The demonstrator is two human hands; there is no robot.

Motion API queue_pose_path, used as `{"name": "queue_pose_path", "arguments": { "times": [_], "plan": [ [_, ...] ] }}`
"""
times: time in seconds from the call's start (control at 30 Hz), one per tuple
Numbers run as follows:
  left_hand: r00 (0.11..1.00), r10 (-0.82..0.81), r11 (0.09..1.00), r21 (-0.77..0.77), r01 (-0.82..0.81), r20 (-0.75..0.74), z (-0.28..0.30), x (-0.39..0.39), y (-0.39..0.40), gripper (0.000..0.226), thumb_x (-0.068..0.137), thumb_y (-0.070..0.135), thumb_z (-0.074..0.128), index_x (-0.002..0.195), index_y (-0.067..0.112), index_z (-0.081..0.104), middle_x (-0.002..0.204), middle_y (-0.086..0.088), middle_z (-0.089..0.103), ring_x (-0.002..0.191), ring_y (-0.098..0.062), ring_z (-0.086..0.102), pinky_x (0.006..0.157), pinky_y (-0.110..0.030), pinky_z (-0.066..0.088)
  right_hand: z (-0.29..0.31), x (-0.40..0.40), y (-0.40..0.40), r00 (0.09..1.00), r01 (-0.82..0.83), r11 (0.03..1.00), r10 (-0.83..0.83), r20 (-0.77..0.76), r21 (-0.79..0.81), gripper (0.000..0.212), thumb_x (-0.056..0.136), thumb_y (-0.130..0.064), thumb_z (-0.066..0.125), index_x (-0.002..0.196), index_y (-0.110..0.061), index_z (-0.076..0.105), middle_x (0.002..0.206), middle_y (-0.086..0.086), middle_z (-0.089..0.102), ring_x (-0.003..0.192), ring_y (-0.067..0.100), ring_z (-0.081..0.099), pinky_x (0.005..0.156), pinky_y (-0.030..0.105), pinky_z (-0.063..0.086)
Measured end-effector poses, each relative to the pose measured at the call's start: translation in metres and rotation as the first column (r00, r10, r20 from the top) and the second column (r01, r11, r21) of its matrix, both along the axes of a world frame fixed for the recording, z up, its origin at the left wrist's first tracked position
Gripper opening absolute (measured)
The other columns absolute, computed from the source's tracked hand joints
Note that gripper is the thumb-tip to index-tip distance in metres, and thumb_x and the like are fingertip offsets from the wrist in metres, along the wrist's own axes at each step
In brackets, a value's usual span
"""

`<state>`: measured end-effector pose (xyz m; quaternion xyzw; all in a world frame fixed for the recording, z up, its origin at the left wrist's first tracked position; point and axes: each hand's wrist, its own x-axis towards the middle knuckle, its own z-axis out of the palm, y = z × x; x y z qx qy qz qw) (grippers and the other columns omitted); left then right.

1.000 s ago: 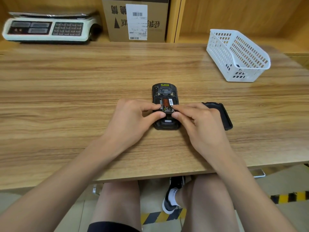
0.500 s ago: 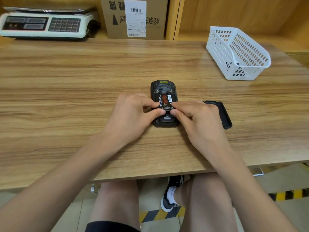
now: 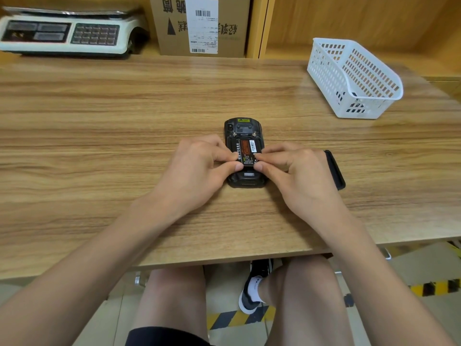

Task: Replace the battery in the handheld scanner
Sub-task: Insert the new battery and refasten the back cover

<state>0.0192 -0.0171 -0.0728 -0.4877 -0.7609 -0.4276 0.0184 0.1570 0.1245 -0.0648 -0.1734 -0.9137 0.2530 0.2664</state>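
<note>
Wood-grain tabletop [image 3: 99, 136] carries a black handheld scanner [image 3: 244, 156] lying face-down at centre, its black back cover [image 3: 335, 171] set aside. Left hand [image 3: 197, 171] and right hand [image 3: 296, 173] pinch the orange-labelled battery [image 3: 245, 152]; whether unseating or seating is unclear, so next, probably gentle fingertip leverage.

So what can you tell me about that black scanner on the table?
The scanner is a black, plastic-looking handheld lying face down on the wooden table, back cover off. Its open bay shows a battery with an orange label. A yellow sticker and two screws mark its far end. The left hand and right hand press fingertips on the battery.
</note>
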Motion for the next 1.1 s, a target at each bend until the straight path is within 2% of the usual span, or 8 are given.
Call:
{"name": "queue_pose_path", "arguments": {
  "times": [0.07,0.23,0.33,0.4,0.57,0.8,1.0,1.1],
  "plan": [
    [1.000,-0.008,1.000,-0.004,0.008,-0.009,0.000,0.000,0.000,0.009,0.082,0.020,0.080,0.088,0.013,0.082,0.085,0.003,0.074,0.082,-0.012,0.069,0.078,-0.032,0.050,0.001,-0.001,0.000,1.000,0.015,1.000,-0.015,0.009,-0.023,0.014,0.086,-0.020,0.074,0.100,-0.019,0.080,0.099,-0.005,0.071,0.090,0.007,0.063,0.080,0.003,0.038],
    [0.998,-0.017,0.999,-0.032,0.015,-0.056,0.002,-0.001,0.000,0.008,0.082,0.017,0.078,0.088,0.012,0.082,0.086,0.001,0.072,0.082,-0.016,0.068,0.079,-0.032,0.049,0.004,-0.005,-0.002,0.995,0.065,0.997,-0.061,0.082,-0.042,0.014,0.086,-0.022,0.075,0.098,-0.020,0.080,0.096,-0.005,0.062,0.091,0.009,0.057,0.076,0.003,0.034],
    [0.996,-0.036,0.999,-0.043,0.033,-0.079,0.004,-0.002,0.000,0.007,0.083,0.016,0.078,0.086,0.011,0.082,0.085,0.000,0.072,0.080,-0.018,0.068,0.077,-0.030,0.047,0.007,-0.007,0.000,0.991,0.070,0.996,-0.063,0.115,-0.057,0.014,0.087,-0.023,0.074,0.099,-0.021,0.080,0.099,-0.007,0.060,0.095,0.009,0.056,0.078,0.017,0.037],
    [0.990,-0.070,0.995,-0.072,0.062,-0.125,0.004,-0.004,0.000,0.012,0.084,0.019,0.073,0.085,0.010,0.081,0.085,-0.001,0.070,0.079,-0.019,0.067,0.076,-0.033,0.049,0.007,-0.007,0.001,0.990,0.073,0.994,-0.061,0.131,-0.085,0.013,0.087,-0.023,0.073,0.099,-0.023,0.080,0.103,-0.008,0.060,0.098,0.009,0.056,0.083,0.023,0.038],
    [0.970,-0.124,0.985,-0.143,0.095,-0.210,0.005,-0.005,-0.002,0.024,0.086,0.025,0.063,0.086,0.009,0.080,0.087,-0.002,0.068,0.080,-0.023,0.066,0.072,-0.040,0.054,0.005,-0.005,0.001,0.989,0.065,0.995,-0.054,0.135,-0.080,0.018,0.090,-0.022,0.070,0.105,-0.019,0.078,0.107,-0.008,0.060,0.102,0.011,0.058,0.089,0.028,0.045],
    [0.978,-0.103,0.987,-0.137,0.079,-0.180,0.006,-0.002,-0.004,0.025,0.086,0.026,0.062,0.091,0.009,0.080,0.090,-0.001,0.069,0.084,-0.021,0.067,0.076,-0.040,0.053,0.002,0.001,-0.006,0.992,0.049,0.998,-0.046,0.117,-0.025,0.023,0.094,-0.020,0.063,0.114,-0.019,0.075,0.111,-0.005,0.062,0.104,0.016,0.059,0.093,0.032,0.046],
    [0.985,-0.076,0.990,-0.130,0.056,-0.156,0.007,-0.002,-0.004,0.018,0.088,0.019,0.070,0.099,0.010,0.080,0.095,0.000,0.070,0.089,-0.017,0.066,0.085,-0.030,0.047,0.000,0.005,-0.011,0.997,0.008,1.000,-0.008,0.078,-0.009,0.026,0.096,-0.013,0.060,0.118,-0.013,0.073,0.115,-0.005,0.064,0.094,0.011,0.061,0.092,0.027,0.048],
    [0.987,-0.067,0.991,-0.124,0.049,-0.144,0.009,0.000,-0.005,0.017,0.088,0.017,0.071,0.103,0.012,0.079,0.099,0.002,0.071,0.092,-0.014,0.065,0.089,-0.023,0.044,-0.001,0.008,-0.011,0.996,-0.016,1.000,0.016,0.085,0.000,0.028,0.096,-0.013,0.058,0.122,-0.011,0.070,0.119,-0.003,0.063,0.100,0.012,0.062,0.095,0.026,0.047]
  ]
}}
